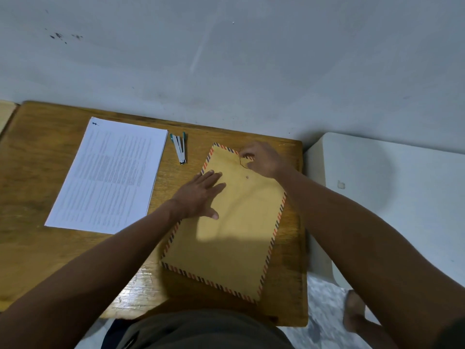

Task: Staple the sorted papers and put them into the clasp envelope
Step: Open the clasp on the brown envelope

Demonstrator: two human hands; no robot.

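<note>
A brown clasp envelope (234,235) with a red-and-blue striped border lies on the wooden desk (37,248), right of centre. My left hand (201,195) presses flat on its upper left part, fingers straight. My right hand (264,159) is at the envelope's top edge and pinches the thin dark closure string (242,162) near the flap. A small round clasp button (247,177) shows just below that hand. A stack of printed white papers (110,175) lies to the left. A silver stapler (180,149) with green ends lies between the papers and the envelope.
The desk's far edge meets a grey wall (226,59). A white surface (390,197) stands right of the desk, separated by a narrow gap. A bare foot (354,313) shows on the floor at lower right. A pale desk corner (6,114) sits at far left.
</note>
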